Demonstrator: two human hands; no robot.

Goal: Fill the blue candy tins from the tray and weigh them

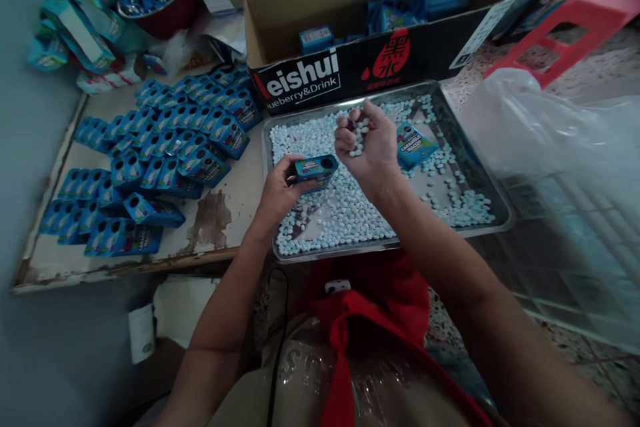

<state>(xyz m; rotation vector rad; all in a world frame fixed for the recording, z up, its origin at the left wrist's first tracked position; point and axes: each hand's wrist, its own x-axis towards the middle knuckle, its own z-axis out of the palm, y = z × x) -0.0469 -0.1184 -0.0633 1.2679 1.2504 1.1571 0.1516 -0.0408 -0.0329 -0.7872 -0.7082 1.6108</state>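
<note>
A small blue box [316, 165] is gripped between the thumb and fingers of my left hand [280, 190], above the left part of a metal tray [500, 203]. The tray holds a layer of pale blue and white candies [345, 217]. My right hand [367, 147] is turned palm up just right of that box, its fingers curled round a small heap of the candies [359, 133]. Another blue box [414, 145] lies on the candies, right of my right hand. Many blue boxes [165, 147] stand in rows on the worn table [240, 213] at the left.
Behind the tray stands a big cardboard box [360, 70] with blue boxes inside. A red bowl [170, 13] of wrapped pieces is at the back left, beside flattened blue cartons [83, 20]. At the right are a clear plastic bag [565, 120] and a pink stool [580, 27].
</note>
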